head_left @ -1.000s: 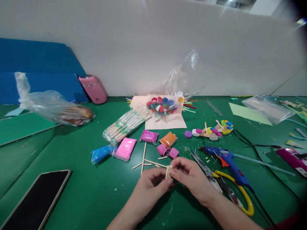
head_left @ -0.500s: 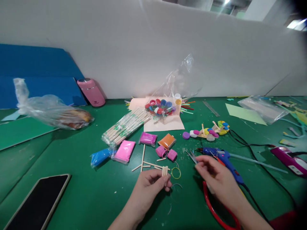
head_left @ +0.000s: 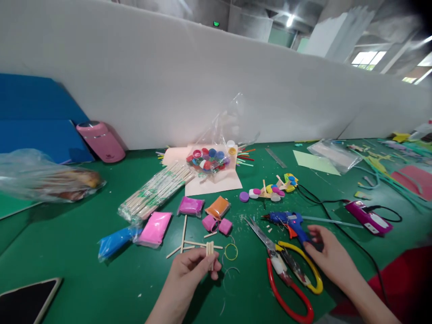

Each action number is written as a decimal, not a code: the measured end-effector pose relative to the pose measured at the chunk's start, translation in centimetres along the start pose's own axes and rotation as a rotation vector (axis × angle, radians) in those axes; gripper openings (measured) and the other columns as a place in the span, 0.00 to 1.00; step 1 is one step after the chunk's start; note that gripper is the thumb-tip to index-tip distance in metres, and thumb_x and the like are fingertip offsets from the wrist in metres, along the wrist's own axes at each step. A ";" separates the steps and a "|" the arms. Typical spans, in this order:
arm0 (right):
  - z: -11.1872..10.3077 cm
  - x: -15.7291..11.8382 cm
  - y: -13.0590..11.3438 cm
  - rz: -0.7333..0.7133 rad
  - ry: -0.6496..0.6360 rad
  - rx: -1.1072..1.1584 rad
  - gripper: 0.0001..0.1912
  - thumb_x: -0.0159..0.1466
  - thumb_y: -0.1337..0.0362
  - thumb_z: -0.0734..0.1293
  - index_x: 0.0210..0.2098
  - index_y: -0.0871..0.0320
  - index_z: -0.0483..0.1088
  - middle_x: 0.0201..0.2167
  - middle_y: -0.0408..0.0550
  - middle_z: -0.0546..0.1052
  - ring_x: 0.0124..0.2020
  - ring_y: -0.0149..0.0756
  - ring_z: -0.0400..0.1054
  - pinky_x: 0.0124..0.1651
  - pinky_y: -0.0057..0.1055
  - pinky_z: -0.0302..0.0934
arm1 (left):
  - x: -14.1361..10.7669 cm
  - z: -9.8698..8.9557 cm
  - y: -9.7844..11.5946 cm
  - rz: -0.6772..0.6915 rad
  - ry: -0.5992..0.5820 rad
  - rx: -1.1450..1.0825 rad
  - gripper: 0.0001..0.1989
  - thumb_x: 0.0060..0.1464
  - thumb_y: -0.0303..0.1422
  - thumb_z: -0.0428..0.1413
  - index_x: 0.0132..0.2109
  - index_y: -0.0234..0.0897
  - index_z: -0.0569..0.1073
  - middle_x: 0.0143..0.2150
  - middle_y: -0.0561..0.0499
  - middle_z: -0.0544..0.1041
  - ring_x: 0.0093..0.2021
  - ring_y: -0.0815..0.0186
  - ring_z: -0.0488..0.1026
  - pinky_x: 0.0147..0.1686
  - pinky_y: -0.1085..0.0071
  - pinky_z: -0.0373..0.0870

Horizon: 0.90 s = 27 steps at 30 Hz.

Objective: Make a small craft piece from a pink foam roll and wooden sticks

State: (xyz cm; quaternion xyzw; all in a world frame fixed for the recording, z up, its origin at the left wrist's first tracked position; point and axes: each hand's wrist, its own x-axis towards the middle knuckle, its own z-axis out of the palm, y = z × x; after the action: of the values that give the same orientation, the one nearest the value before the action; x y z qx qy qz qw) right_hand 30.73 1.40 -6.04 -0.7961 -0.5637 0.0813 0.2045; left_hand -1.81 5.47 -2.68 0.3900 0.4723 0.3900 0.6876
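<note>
My left hand (head_left: 194, 274) pinches a small bundle of short wooden sticks (head_left: 209, 253) upright between thumb and fingers. At the handle of a blue hot glue gun (head_left: 286, 219), my right hand (head_left: 332, 256) has its fingers curved and apart; whether they touch the handle I cannot tell. Scissors (head_left: 270, 245) with one red and one yellow handle lie partly open between my hands. Loose wooden sticks (head_left: 184, 234) lie just beyond my left hand, beside a yellow rubber band (head_left: 231, 252).
Clay packets, including an orange one (head_left: 218, 207), bagged sticks (head_left: 157, 186) and bottle caps (head_left: 209, 159) lie farther back. A decorated stick-and-clay piece (head_left: 270, 191) sits behind the glue gun. A black cord (head_left: 324, 204) runs near a magenta power unit (head_left: 366, 218). A phone (head_left: 27, 301) lies front left.
My right hand has left the scissors, which now lie on the table, and moved right to the glue gun's handle. My left hand still holds the sticks. The view has turned right.
</note>
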 end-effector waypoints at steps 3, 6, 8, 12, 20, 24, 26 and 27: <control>0.1 0.9 -0.8 -0.002 -0.075 -0.031 0.14 0.53 0.62 0.60 0.39 0.59 0.62 0.34 0.49 0.71 0.31 0.37 0.68 0.35 0.31 0.63 | 0.0 -0.1 0.0 -0.011 0.010 -0.018 0.07 0.44 0.32 0.57 0.30 0.32 0.76 0.20 0.51 0.73 0.18 0.73 0.63 0.22 0.75 0.59; 0.3 1.4 -1.2 0.011 -0.106 -0.075 0.14 0.53 0.61 0.60 0.39 0.57 0.64 0.30 0.47 0.72 0.25 0.36 0.68 0.28 0.31 0.62 | 0.0 -0.3 0.0 -0.004 0.018 -0.047 0.08 0.44 0.32 0.58 0.31 0.32 0.76 0.20 0.51 0.74 0.19 0.72 0.64 0.22 0.75 0.60; 0.3 1.5 -1.2 0.017 -0.096 -0.100 0.15 0.54 0.60 0.59 0.40 0.58 0.64 0.32 0.48 0.73 0.25 0.37 0.68 0.28 0.32 0.61 | 0.1 -0.4 0.0 -0.001 0.019 -0.052 0.08 0.44 0.33 0.58 0.31 0.32 0.76 0.22 0.50 0.74 0.20 0.71 0.66 0.24 0.75 0.61; -0.2 0.7 -1.4 0.013 -0.013 -0.141 0.19 0.54 0.58 0.59 0.44 0.60 0.63 0.40 0.55 0.70 0.38 0.44 0.67 0.35 0.36 0.61 | 0.2 -0.6 -0.1 -0.009 0.014 -0.065 0.08 0.45 0.33 0.57 0.32 0.32 0.75 0.22 0.49 0.74 0.22 0.70 0.66 0.26 0.74 0.62; -1.2 -3.0 -2.5 -0.046 -0.003 0.009 0.12 0.58 0.58 0.58 0.39 0.56 0.64 0.33 0.48 0.72 0.33 0.38 0.69 0.33 0.31 0.64 | 0.2 -0.3 0.1 -0.023 0.039 -0.129 0.10 0.45 0.34 0.57 0.34 0.32 0.75 0.22 0.50 0.74 0.22 0.69 0.66 0.27 0.72 0.62; -0.4 -3.6 -2.9 -0.110 -0.057 0.028 0.10 0.59 0.60 0.58 0.39 0.54 0.62 0.35 0.49 0.72 0.35 0.38 0.69 0.36 0.33 0.65 | 0.2 -0.2 0.0 -0.024 0.072 -0.157 0.10 0.44 0.35 0.57 0.32 0.31 0.74 0.21 0.49 0.74 0.21 0.68 0.66 0.25 0.72 0.61; -0.1 -3.9 -3.1 -0.190 -0.106 0.017 0.10 0.58 0.62 0.58 0.41 0.54 0.62 0.37 0.50 0.72 0.38 0.39 0.69 0.39 0.34 0.65 | 0.2 -0.3 0.0 -0.025 0.070 -0.164 0.10 0.44 0.35 0.57 0.32 0.32 0.74 0.22 0.49 0.74 0.21 0.69 0.66 0.25 0.72 0.61; 0.0 -4.1 -3.2 -0.226 -0.112 0.004 0.11 0.58 0.62 0.59 0.41 0.54 0.62 0.39 0.50 0.72 0.39 0.40 0.68 0.41 0.35 0.64 | 0.3 -0.4 0.0 -0.029 0.060 -0.166 0.10 0.44 0.35 0.57 0.32 0.32 0.74 0.22 0.49 0.74 0.21 0.69 0.66 0.25 0.72 0.61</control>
State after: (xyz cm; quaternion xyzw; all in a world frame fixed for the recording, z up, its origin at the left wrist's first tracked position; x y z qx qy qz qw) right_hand 26.48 -1.50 -5.15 -0.7214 -0.6602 0.1033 0.1819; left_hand -2.14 5.76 -2.91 0.3128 0.4644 0.4292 0.7087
